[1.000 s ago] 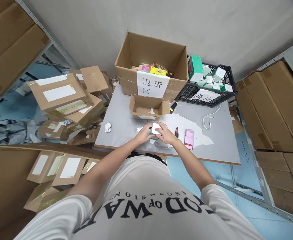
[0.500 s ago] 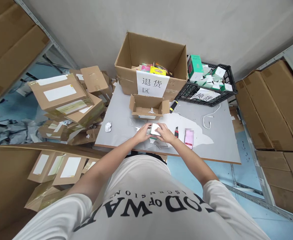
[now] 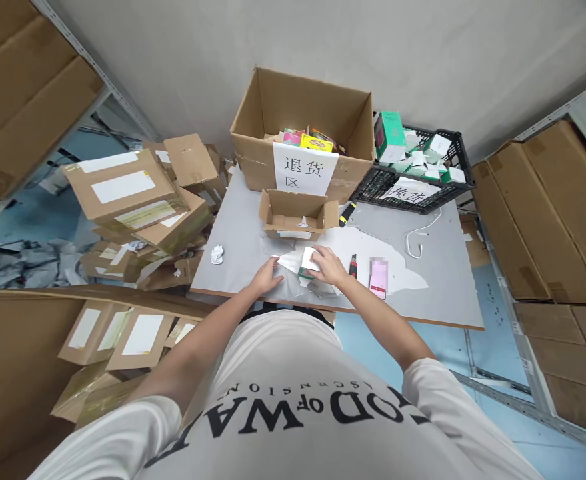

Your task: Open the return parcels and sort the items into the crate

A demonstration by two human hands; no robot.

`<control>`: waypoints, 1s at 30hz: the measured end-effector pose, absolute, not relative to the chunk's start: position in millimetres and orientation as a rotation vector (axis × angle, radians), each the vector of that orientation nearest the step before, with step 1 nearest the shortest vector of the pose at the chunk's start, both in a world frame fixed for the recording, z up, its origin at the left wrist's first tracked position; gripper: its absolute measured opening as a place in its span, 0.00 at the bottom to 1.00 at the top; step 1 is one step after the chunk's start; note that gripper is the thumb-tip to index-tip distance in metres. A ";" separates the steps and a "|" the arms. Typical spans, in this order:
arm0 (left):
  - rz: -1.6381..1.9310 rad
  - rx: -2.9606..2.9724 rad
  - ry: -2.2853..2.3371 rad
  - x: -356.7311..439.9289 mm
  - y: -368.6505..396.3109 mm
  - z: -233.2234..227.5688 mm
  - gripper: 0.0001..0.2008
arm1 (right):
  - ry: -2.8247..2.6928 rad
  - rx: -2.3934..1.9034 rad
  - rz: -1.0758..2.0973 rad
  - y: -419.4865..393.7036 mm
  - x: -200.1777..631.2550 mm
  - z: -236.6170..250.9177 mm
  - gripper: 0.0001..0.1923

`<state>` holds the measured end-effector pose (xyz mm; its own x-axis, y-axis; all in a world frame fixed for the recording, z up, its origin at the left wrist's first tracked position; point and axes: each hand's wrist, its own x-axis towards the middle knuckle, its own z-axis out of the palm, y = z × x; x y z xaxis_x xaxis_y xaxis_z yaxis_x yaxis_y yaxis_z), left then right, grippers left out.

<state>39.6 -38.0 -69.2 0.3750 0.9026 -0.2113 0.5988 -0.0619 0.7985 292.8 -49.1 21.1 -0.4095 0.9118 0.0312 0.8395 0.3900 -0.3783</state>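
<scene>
The right hand has its grip closed around a small white and green box, held just above the grey tabletop. The left hand lies flat with fingers spread, pressing grey wrapping just left of the box. Beyond the box sits a small open carton. To the right hand's right lie a utility knife and a pink phone. Further back stands a large labelled carton.
</scene>
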 end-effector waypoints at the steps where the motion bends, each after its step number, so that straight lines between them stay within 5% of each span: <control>1: 0.420 1.771 1.327 39.2 -39.4 -71.4 0.31 | -2.409 -1.555 0.446 -48.8 291.9 21.3 0.16; 18: 0.152 1.753 1.389 34.6 -54.7 -77.3 0.22 | -2.136 -1.420 0.345 -24.9 359.1 101.8 0.13; 30: 0.056 1.696 1.419 33.5 -52.5 -72.1 0.20 | -1.218 -1.469 -0.574 62.0 557.4 236.3 0.18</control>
